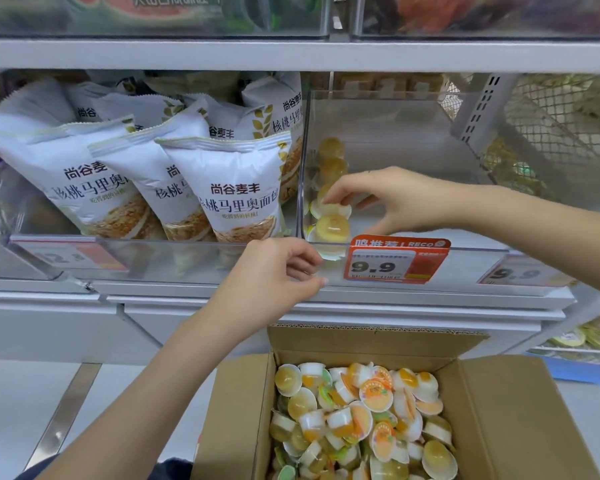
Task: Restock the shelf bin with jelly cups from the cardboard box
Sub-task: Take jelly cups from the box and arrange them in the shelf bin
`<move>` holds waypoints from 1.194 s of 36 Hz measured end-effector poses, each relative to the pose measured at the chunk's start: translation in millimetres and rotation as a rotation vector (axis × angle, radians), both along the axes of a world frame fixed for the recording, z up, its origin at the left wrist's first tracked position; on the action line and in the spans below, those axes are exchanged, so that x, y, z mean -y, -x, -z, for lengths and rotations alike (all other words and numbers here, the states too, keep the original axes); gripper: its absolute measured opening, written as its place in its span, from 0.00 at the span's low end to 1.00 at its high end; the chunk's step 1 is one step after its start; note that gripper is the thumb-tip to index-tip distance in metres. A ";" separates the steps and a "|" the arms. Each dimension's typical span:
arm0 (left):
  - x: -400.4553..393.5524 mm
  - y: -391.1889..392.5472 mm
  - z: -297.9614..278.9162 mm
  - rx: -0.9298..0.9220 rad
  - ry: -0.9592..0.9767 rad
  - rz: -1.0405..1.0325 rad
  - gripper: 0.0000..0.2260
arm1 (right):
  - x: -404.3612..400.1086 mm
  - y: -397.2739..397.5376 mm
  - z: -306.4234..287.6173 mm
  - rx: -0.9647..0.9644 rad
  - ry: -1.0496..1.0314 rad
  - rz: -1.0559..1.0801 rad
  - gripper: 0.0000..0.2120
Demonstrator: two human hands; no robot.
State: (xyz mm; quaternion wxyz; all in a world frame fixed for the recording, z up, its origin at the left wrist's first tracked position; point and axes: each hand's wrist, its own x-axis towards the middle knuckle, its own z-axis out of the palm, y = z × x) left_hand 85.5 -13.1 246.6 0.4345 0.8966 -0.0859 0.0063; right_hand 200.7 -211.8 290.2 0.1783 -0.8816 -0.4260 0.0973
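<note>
The clear shelf bin (465,244) holds a short row of yellow jelly cups (332,227) along its left wall. My right hand (392,199) reaches into the bin from the right and pinches one white-rimmed jelly cup (336,210) in that row. My left hand (274,271) sits in front of the bin's clear front wall with its fingers curled. Whether it holds anything is hidden. Below, the open cardboard box (499,410) is full of several mixed jelly cups (361,420).
White bread bags (232,192) fill the neighbouring bin on the left. A red 9.9 price tag (395,259) hangs on the bin's front. A wire basket (551,133) stands to the right, and a white shelf ledge (361,303) runs above the box.
</note>
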 end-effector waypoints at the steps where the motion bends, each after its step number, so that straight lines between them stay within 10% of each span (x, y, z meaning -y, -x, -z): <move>1: -0.6 1.2 0.4 0.008 -0.013 0.014 0.09 | 8.2 4.3 -6.8 0.022 -0.025 0.033 0.28; 10: 6.7 18.1 18.7 -0.012 -0.046 0.098 0.10 | 110.8 85.2 -23.5 0.148 -0.410 0.464 0.17; 16: 30.3 34.8 64.2 -0.171 -0.156 0.202 0.09 | 148.1 156.0 26.0 -0.136 -0.597 0.542 0.19; 25: 41.5 64.8 192.7 -0.416 -0.801 0.548 0.17 | 146.9 196.4 206.2 -0.583 0.071 0.597 0.17; 36: 76.0 83.0 276.8 -0.612 -0.391 -0.095 0.24 | 118.2 216.4 335.0 -0.690 0.207 0.804 0.22; 43: 106.6 83.3 295.0 -0.630 -0.522 -0.225 0.28 | 136.5 216.4 346.9 -0.578 0.096 1.049 0.17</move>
